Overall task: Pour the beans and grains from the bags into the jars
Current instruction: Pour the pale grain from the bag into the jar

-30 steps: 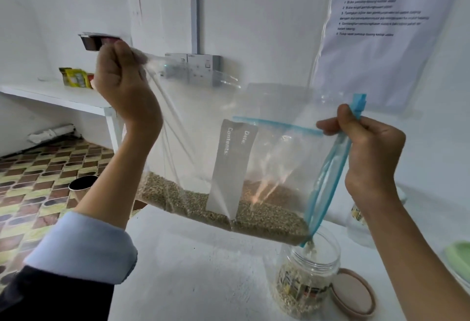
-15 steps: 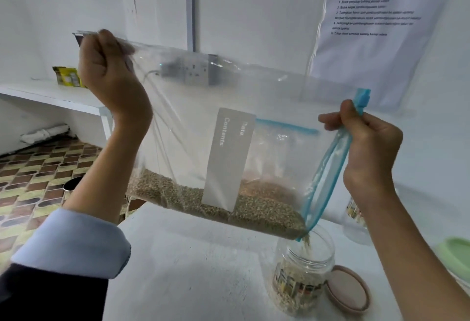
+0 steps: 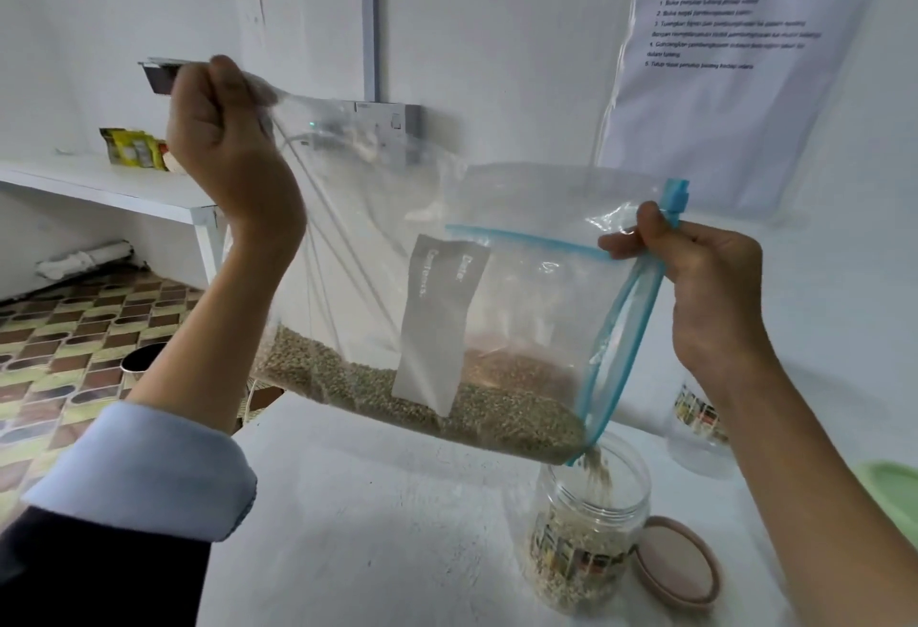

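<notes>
A clear zip bag [image 3: 521, 288] with a blue zipper strip and a white label hangs tilted over the white table [image 3: 372, 527]. Small greenish-tan grains [image 3: 432, 408] lie along its lower edge. My left hand [image 3: 223, 149] grips the bag's raised bottom corner at the upper left. My right hand [image 3: 705, 288] pinches the zipper end at the right. A stream of grains falls from the bag's low corner into an open clear jar [image 3: 591, 522], which is partly filled.
A pinkish-brown lid [image 3: 680, 562] lies flat right of the jar. Another clear jar [image 3: 700, 422] stands behind my right wrist, and a green lid [image 3: 894, 492] shows at the right edge. A white shelf [image 3: 114, 189] with yellow packets runs along the left wall.
The grain stream into the jar has grown thicker and the jar's level has risen a little. Both hands keep their hold, and the bag's top has folded over more.
</notes>
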Demonstrator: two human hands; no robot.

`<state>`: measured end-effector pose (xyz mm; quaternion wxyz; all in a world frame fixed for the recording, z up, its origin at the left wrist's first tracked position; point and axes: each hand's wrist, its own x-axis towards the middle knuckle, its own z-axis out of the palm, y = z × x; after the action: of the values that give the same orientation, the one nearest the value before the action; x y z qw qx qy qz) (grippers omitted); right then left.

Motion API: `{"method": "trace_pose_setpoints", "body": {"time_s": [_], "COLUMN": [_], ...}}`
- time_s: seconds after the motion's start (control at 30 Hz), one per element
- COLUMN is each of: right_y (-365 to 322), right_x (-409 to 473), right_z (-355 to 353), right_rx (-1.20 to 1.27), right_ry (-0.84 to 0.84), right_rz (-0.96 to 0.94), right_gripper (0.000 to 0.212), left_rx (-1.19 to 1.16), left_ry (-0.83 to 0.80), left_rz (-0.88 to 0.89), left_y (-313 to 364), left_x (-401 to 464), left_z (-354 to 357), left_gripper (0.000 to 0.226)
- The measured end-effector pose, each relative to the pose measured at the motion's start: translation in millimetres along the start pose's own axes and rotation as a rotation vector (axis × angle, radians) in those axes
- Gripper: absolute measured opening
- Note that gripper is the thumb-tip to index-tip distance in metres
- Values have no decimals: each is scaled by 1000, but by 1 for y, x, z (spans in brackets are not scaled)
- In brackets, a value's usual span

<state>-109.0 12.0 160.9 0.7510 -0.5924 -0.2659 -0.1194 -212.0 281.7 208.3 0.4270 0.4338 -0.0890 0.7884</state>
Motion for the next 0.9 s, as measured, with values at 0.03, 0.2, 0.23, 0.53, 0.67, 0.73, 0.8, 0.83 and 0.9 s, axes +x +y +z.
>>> {"method": "trace_pose_setpoints", "body": {"time_s": [0.03,0.2,0.23,0.53,0.67,0.73,0.8,0.83,0.9], "right_y": [0,-3,-3,-7,-8,-7,-8,-8,-6], "right_x": [-1,-3,-5,-7,-8,-6,-3,-3,-2], "right_z": [0,-3,-2,-2,-1,-2,-3,-2,-1], "right_rx": [-4,15,8,24,-7,11,16,1,-16], "right_ry": [5,34,23,84,17,64,58,23,4], "right_rz": [-1,3,9,-12,17,6,-10,-3,18], "right_gripper": [29,30,27,25,23,22,23,23,23], "left_rx": [2,-16,-17,-19,5,11,10,17,23], "left_ry": [-1,4,-5,29,37,57,67,65,61], "left_rz": [-3,-3,3,32,33,36,49,56,58], "left_y": [0,1,2,0,-2,0,0,1,2], "left_x": [0,-1,-2,3,6,7,8,8,9], "left_z": [0,3,4,2,0,-1,-2,-2,-1], "left_gripper": [35,38,39,40,36,38,37,36,34]}}
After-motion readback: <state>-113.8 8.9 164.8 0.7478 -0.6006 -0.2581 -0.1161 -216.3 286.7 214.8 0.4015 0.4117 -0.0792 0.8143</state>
